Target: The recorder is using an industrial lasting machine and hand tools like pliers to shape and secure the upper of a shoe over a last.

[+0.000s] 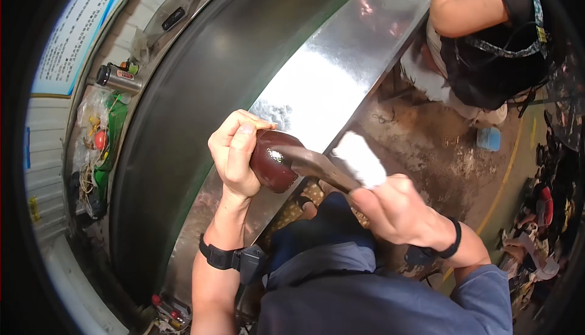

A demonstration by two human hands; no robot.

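A glossy, dark red-brown, rounded thing is held in my left hand, above a shiny metal ledge. My left fingers and thumb close round its upper left side; its exact kind is not clear. My right hand grips a knife-like tool with a long, dark metal blade. The blade's far end lies against or just over the right side of the round thing; contact cannot be told for sure. White cloth-like material sits by the right fingers. The tool's handle is hidden in my fist.
A dark belt runs along the left beside the metal ledge. Beyond it, a shelf carries a steel flask and bagged items. A co-worker sits at the upper right. A blue container stands on the wet floor.
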